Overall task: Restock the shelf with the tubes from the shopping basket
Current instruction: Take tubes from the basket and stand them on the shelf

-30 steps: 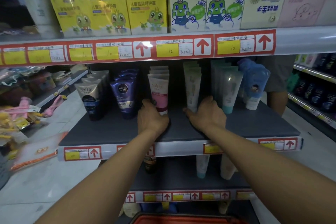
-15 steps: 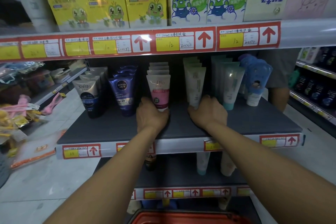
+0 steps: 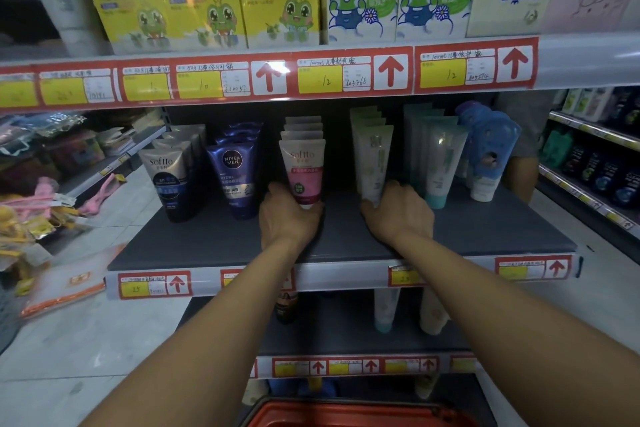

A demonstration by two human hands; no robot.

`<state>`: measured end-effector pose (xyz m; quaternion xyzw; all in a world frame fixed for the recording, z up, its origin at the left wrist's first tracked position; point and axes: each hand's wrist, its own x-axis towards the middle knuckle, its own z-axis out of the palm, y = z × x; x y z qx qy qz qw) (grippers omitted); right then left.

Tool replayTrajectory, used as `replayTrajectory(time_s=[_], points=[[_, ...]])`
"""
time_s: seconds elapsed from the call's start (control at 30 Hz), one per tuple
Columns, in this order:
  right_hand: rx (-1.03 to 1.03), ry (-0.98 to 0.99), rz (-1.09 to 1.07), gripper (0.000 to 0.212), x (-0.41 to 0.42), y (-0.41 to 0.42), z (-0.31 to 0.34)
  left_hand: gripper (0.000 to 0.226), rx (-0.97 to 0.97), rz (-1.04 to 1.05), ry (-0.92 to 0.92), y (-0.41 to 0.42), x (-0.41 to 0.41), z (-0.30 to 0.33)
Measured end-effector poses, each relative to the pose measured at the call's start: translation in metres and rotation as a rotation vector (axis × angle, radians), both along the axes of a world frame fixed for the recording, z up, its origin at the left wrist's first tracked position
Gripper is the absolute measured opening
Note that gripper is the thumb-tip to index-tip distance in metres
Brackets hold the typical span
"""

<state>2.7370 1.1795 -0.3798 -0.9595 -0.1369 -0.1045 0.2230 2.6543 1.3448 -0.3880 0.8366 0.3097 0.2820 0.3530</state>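
Both grips hold tube bases: left hand point(image 3: 289, 218) pink tube point(image 3: 304, 172); right hand point(image 3: 398, 215) pale tube point(image 3: 374, 163); caps hidden.

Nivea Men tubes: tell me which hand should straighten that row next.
Left. The left hand grips the pink Softto tube right beside the Nivea Men tubes; the right hand is farther over.

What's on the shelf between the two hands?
Nothing: the head view shows only bare dark shelf between the left hand, gripping the pink tube, and the right hand, gripping the pale green tube.
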Motion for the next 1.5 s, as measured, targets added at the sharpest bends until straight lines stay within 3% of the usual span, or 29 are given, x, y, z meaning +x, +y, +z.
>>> replayTrajectory(time_s=[0.6, 0.73, 0.87, 1.17, 1.5], points=[[0.057, 0.019, -0.007, 0.052, 0.001, -0.001, -0.002, 0.067, 0.03, 0.003, -0.002, 0.002, 0.001, -0.004], [0.209, 0.017, -0.035, 0.048, -0.003, -0.002, 0.003, 0.071, 0.077, 0.023, 0.012, 0.0, -0.001, -0.004], [0.375, -0.13, -0.077, 0.037, -0.02, -0.007, 0.012, 0.065, 0.143, 0.066, -0.048, -0.005, -0.008, 0.0], [0.209, -0.286, 0.069, 0.017, -0.044, -0.047, 0.008, 0.042, 0.342, -0.08, -0.092, -0.039, -0.038, 0.004], [0.128, -0.331, -0.02, 0.02, -0.032, -0.123, 0.026, 0.036, 0.327, -0.261, -0.146, -0.119, -0.024, 0.022]])
